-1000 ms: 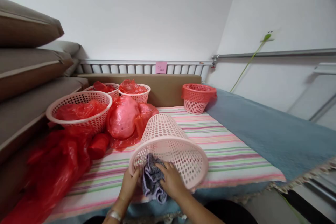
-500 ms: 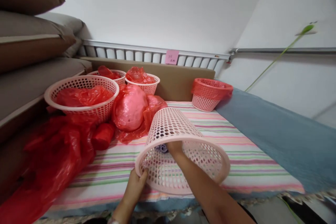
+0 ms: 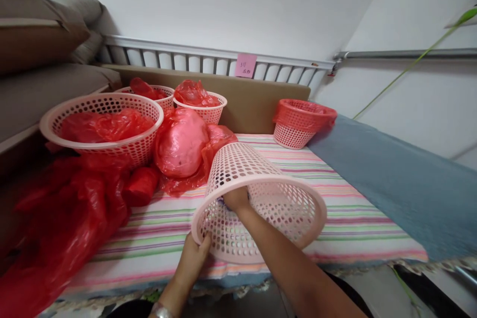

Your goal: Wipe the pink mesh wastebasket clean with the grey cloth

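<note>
A pink perforated plastic basket (image 3: 257,171) lies on its side on a striped cloth, its mouth facing me. My left hand (image 3: 197,248) grips the rim at the lower left, thumb on the inside. Inside the basket, my right hand (image 3: 236,198) is closed on a purplish cloth (image 3: 221,201) and presses against the inner left wall. Most of that cloth is hidden behind the hand and the rim.
Left stand pink baskets (image 3: 100,144) holding red plastic bags, near a filled red bag (image 3: 182,144) and a red roll (image 3: 141,186). A red-lined basket (image 3: 294,136) stands back right. Grey cushions (image 3: 48,84) are stacked left; a radiator (image 3: 208,59) runs behind.
My right hand has shifted slightly left and down inside the basket, covering more of the cloth. My left hand keeps hold of the rim. The view has tilted slightly downward.
</note>
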Motion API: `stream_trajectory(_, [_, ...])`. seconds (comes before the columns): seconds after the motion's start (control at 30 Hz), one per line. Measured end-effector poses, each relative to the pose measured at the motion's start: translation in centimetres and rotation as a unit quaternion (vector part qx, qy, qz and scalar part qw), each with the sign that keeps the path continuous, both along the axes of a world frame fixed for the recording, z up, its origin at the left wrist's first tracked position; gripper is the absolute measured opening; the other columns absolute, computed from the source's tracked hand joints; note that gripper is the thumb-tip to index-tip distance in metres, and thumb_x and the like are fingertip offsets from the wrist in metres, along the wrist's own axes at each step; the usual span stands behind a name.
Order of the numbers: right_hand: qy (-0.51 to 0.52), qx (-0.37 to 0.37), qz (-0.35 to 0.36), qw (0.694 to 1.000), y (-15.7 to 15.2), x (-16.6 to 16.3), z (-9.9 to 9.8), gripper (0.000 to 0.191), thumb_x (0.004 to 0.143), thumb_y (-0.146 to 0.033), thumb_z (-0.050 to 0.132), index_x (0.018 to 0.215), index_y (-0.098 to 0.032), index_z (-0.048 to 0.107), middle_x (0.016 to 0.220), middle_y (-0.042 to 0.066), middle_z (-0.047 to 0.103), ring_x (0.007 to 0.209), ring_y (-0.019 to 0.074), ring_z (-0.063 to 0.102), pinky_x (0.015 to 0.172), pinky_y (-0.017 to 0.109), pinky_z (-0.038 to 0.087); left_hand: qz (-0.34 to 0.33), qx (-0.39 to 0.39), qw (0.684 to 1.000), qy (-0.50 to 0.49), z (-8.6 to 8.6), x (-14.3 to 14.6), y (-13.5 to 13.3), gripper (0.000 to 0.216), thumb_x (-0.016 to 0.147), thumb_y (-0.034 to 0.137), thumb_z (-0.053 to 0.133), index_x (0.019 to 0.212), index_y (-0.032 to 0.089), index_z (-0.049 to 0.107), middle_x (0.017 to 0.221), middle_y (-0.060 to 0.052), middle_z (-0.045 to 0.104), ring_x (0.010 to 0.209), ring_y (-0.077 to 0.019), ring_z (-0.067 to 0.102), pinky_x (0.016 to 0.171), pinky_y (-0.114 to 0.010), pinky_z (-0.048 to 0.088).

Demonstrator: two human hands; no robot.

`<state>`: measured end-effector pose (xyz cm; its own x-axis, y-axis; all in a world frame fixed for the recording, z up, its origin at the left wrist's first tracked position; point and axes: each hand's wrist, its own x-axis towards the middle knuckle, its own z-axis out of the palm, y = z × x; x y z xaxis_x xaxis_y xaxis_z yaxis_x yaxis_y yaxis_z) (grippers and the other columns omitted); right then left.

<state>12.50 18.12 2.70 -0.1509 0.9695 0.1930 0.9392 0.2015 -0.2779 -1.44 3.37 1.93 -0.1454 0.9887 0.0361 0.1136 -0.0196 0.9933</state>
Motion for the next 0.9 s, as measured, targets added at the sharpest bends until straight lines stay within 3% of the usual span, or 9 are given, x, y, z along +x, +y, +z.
stream_trajectory(0.17, [0.002, -0.004, -0.007, 1.000, -1.1, 0.9, 0.9, 0.049, 0.079, -0.021, 0.050, 0.127, -0.019, 0.050, 0.126, 0.011, 0.055, 0.115, 0.0264, 0.047, 0.096, 0.037, 0.034, 0.012, 0.021, 0.999, 0.040, 0.1, -0.1, -0.1, 0.037, 0.072, 0.030, 0.054, 0.103, 0.014, 0.066, 0.083, -0.007, 0.074, 0.094, -0.0276, 0.065, 0.085, -0.037, 0.051])
stream_trajectory(0.3, [-0.011, -0.012, -0.010, 1.000, -7.0, 1.2, 0.4, 0.053, 0.071, -0.019, 0.055, 0.123, -0.022, 0.053, 0.111, 0.010, 0.060, 0.100, 0.0245, 0.055, 0.088, 0.033, 0.040, 0.012, 0.040, 0.997, 0.059, -0.1, 0.3, 0.1, 0.031, 0.073, 0.028, 0.053, 0.096, 0.013, 0.067, 0.077, -0.006, 0.073, 0.082, -0.0252, 0.066, 0.075, -0.033, 0.053])
stream_trajectory(0.43, [-0.006, -0.023, 0.032, 0.999, -14.2, 2.5, -1.2, 0.060, 0.068, -0.019, 0.056, 0.127, -0.028, 0.050, 0.115, 0.008, 0.055, 0.106, 0.0251, 0.050, 0.091, 0.033, 0.038, -0.012, 0.036, 0.996, 0.082, -0.1, 0.5, 0.3, 0.024, 0.075, 0.028, 0.049, 0.081, 0.012, 0.066, 0.065, -0.005, 0.069, 0.066, -0.0221, 0.064, 0.062, -0.029, 0.051])
stream_trajectory(0.53, [-0.019, -0.025, 0.057, 0.998, -15.9, 3.5, -1.5, 0.061, 0.068, -0.019, 0.056, 0.127, -0.032, 0.049, 0.114, 0.007, 0.054, 0.105, 0.0252, 0.049, 0.089, 0.033, 0.039, -0.023, 0.034, 0.994, 0.100, -0.2, 0.4, 0.4, 0.021, 0.076, 0.026, 0.047, 0.070, 0.013, 0.062, 0.058, -0.003, 0.064, 0.057, -0.0193, 0.061, 0.056, -0.026, 0.047])
stream_trajectory(0.63, [-0.052, -0.002, 0.060, 0.997, -13.4, 4.0, -0.8, 0.058, 0.071, -0.015, 0.052, 0.126, -0.033, 0.049, 0.110, 0.007, 0.056, 0.101, 0.0236, 0.052, 0.085, 0.032, 0.041, -0.029, 0.039, 0.992, 0.116, -0.1, 0.1, 0.5, 0.020, 0.076, 0.025, 0.046, 0.067, 0.014, 0.060, 0.056, -0.002, 0.060, 0.055, -0.0181, 0.058, 0.054, -0.025, 0.044])
stream_trajectory(0.73, [-0.068, 0.032, 0.030, 0.997, -8.1, 3.9, 0.1, 0.051, 0.075, -0.011, 0.047, 0.122, -0.030, 0.054, 0.107, 0.008, 0.060, 0.098, 0.0228, 0.055, 0.084, 0.032, 0.041, -0.034, 0.038, 0.991, 0.127, 0.3, -0.3, 0.7, 0.019, 0.075, 0.024, 0.047, 0.071, 0.013, 0.062, 0.058, -0.002, 0.062, 0.057, -0.0189, 0.059, 0.055, -0.026, 0.043])
stream_trajectory(0.9, [-0.032, 0.074, -0.019, 0.997, -0.8, 3.5, 0.4, 0.046, 0.086, -0.018, 0.039, 0.131, -0.020, 0.047, 0.133, 0.013, 0.049, 0.123, 0.0272, 0.041, 0.099, 0.041, 0.031, -0.042, 0.029, 0.990, 0.129, 1.3, -1.1, 0.9, 0.023, 0.076, 0.024, 0.047, 0.080, 0.012, 0.066, 0.068, -0.005, 0.069, 0.067, -0.0207, 0.063, 0.063, -0.027, 0.047])
